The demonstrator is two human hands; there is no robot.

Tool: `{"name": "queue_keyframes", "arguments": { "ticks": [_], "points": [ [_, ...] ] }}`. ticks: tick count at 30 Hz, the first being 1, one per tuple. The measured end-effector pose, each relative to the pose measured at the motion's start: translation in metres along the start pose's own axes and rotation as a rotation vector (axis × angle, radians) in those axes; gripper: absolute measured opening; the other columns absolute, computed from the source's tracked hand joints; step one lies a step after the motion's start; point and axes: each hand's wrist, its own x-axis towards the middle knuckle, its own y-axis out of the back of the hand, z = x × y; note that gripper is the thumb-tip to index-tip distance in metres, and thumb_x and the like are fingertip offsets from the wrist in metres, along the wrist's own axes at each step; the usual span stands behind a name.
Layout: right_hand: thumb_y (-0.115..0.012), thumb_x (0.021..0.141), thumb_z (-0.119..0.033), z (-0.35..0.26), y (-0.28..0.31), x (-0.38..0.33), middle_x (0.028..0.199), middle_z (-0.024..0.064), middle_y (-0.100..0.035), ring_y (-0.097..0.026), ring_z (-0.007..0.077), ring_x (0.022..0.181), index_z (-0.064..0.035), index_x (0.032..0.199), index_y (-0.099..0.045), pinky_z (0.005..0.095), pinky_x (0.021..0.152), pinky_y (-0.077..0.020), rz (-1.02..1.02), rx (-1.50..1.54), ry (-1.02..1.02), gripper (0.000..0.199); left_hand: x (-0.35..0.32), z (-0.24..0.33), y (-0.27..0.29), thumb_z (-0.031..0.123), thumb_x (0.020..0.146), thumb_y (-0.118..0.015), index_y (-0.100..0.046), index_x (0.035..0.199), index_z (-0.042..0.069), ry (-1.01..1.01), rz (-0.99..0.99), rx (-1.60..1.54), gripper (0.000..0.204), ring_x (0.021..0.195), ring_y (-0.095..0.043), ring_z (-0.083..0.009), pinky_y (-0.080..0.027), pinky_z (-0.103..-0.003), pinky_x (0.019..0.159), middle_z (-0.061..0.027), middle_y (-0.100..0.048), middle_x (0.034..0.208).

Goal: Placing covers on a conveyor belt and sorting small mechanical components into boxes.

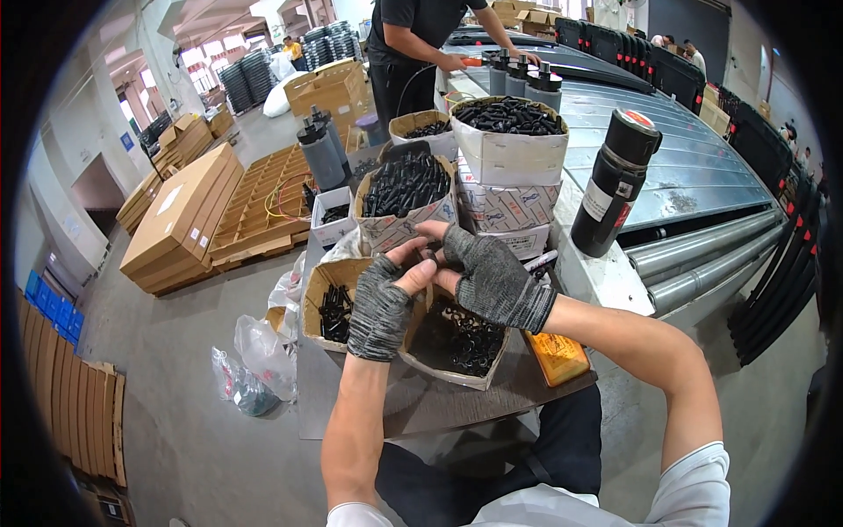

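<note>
My left hand and my right hand, both in grey fingerless gloves, meet over the open boxes. Their fingertips are pinched together around something small and dark that I cannot make out. Below them, a cardboard box holds small black ring-like parts. Left of it, another box contains black pieces, partly hidden by my left hand. Just beyond my fingers stands a box heaped with black elongated parts.
A white box of black parts sits on stacked cartons. A black bottle stands on the roller conveyor's edge. A yellow container lies at the table's right corner. Across the table, a person works beside grey canisters. Plastic bags hang at left.
</note>
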Motion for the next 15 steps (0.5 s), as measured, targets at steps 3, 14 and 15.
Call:
{"name": "queue_keyframes", "arguments": {
  "ticks": [3,14,15],
  "points": [
    [-0.063,0.085,-0.008,0.002,0.000,0.005,0.115,0.0162,-0.066,-0.068,0.0283,0.098,-0.0091,0.139,-0.045,0.0374,0.082,-0.0543,0.020,0.020,0.050,0.056,-0.006,0.007,-0.003,0.016,0.086,-0.072,-0.065,0.118,-0.001,0.080,-0.081,-0.148,0.037,0.097,-0.059,-0.0142,-0.045,-0.026,0.088,-0.0059,-0.066,0.106],
    [-0.070,0.083,-0.019,-0.013,0.009,0.014,0.100,0.0155,-0.067,-0.068,0.0298,0.087,-0.0093,0.135,-0.048,0.0362,0.076,-0.0537,-0.159,-0.189,0.076,0.057,-0.010,0.001,0.004,0.009,0.085,-0.073,-0.071,0.103,-0.001,-0.248,0.124,0.265,0.021,0.080,-0.064,-0.0104,-0.051,-0.025,0.073,-0.0054,-0.071,0.090],
    [-0.072,0.083,-0.022,-0.007,0.010,0.014,0.096,0.0150,-0.068,-0.068,0.0289,0.084,-0.0074,0.128,-0.055,0.0347,0.075,-0.0532,-0.089,-0.178,0.199,0.050,-0.010,0.001,0.006,0.010,0.085,-0.073,-0.071,0.103,0.000,-0.313,0.118,0.357,0.021,0.079,-0.064,-0.0103,-0.051,-0.025,0.072,-0.0056,-0.071,0.089]
  ]
}}
